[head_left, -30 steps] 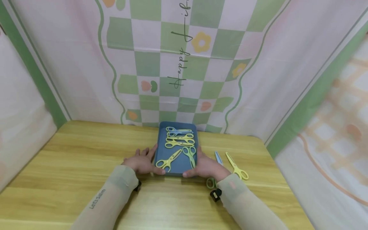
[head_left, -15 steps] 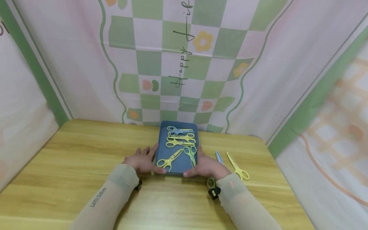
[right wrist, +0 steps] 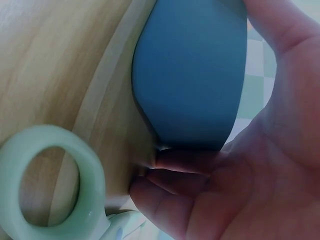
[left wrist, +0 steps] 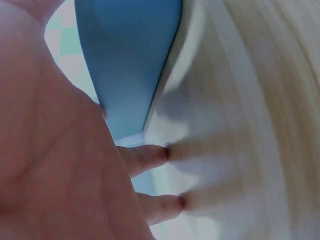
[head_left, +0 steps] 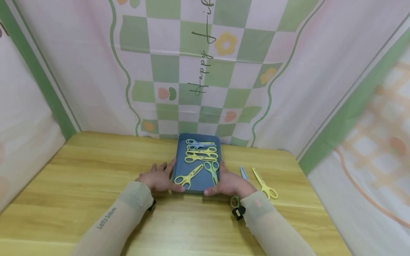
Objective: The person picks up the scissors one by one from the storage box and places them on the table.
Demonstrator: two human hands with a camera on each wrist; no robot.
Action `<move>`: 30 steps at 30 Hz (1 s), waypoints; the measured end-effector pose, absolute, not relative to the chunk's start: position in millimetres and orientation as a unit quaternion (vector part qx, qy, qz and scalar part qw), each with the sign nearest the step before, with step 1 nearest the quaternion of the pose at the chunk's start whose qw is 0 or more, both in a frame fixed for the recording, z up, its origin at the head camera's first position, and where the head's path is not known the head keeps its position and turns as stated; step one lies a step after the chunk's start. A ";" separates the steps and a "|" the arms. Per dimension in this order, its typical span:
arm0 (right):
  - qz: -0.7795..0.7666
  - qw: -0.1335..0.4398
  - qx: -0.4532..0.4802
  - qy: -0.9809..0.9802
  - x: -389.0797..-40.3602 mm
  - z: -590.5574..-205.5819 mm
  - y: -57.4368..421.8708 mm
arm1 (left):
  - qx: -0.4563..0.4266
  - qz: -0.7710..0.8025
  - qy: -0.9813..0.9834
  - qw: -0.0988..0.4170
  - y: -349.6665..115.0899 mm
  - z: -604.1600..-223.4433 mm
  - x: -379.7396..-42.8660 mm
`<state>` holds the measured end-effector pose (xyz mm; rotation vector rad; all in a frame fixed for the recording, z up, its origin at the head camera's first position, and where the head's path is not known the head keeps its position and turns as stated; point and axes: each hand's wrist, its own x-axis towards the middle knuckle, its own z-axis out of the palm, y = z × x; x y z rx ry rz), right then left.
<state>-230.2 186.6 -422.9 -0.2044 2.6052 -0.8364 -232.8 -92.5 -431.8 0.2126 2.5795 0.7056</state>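
A blue tray (head_left: 201, 184) lies on the table against the back cloth, holding several scissors. Inside are blue scissors (head_left: 201, 145) at the far end, yellow scissors (head_left: 200, 159) in the middle, and green scissors (head_left: 211, 171) at the near right. One more yellow pair of scissors (head_left: 193, 174) slants at the near left. My left hand (head_left: 158, 180) touches the tray's left side and near corner, its fingers spread. My right hand (head_left: 230, 184) rests along the right side, its thumb at the near edge. In both wrist views, fingers extend beside the tray's wall.
Right of the tray lie yellow scissors (head_left: 263, 184) and a blue blade (head_left: 244, 173), partly hidden by my right wrist. A green scissor handle (right wrist: 95, 185) lies close to my right hand. The wooden table (head_left: 96, 170) ends at a patterned cloth (head_left: 189, 71) behind.
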 end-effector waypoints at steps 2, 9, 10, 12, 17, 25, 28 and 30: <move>-0.303 0.197 -0.075 0.929 -230.7 -422.3 187.2 | 0.091 0.248 0.939 0.218 -90.3 -428.4 -231.4; -0.299 0.197 -0.076 0.931 -230.5 -421.2 188.3 | 0.198 0.169 0.955 0.141 -81.4 -418.1 -221.3; -0.299 0.197 -0.075 0.931 -230.3 -421.2 188.3 | 0.218 0.156 0.955 0.130 -79.7 -416.8 -219.6; -0.300 0.198 -0.076 0.930 -229.5 -420.8 188.4 | 0.251 0.138 0.951 0.115 -75.4 -414.6 -216.4; -0.296 0.200 -0.082 0.930 -228.6 -421.2 188.5 | 0.318 0.114 0.937 0.089 -66.0 -410.2 -210.0; -0.297 0.198 -0.074 0.931 -228.4 -422.4 189.1 | 0.318 0.103 0.937 0.106 -59.4 -412.7 -212.1; -0.302 0.196 -0.076 0.930 -228.7 -423.9 189.8 | 0.297 0.095 0.942 0.127 -56.6 -414.6 -213.1; -0.303 0.195 -0.079 0.930 -228.8 -424.9 190.4 | 0.284 0.095 0.944 0.141 -54.0 -414.2 -213.1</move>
